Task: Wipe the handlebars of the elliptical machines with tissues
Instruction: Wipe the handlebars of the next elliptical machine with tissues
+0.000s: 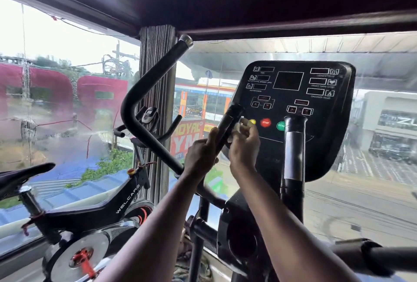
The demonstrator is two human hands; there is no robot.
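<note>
A short black fixed handlebar [230, 119] of the elliptical rises in front of the console [295, 92]. My left hand [200, 153] grips its lower part. My right hand [244, 144] pinches a white tissue [241, 124] against the handlebar's right side, just below its top end. A second short handlebar [293, 146], black with a silver sensor band, stands upright to the right. The long curved moving handlebar [144, 101] sweeps up on the left to a chrome-capped tip [186, 40].
A black spin bike [94, 209] with a chrome flywheel stands at the lower left. Glass windows surround the machines, with a ribbed pillar [158, 101] between them. The elliptical's right moving arm [372, 257] crosses the lower right corner.
</note>
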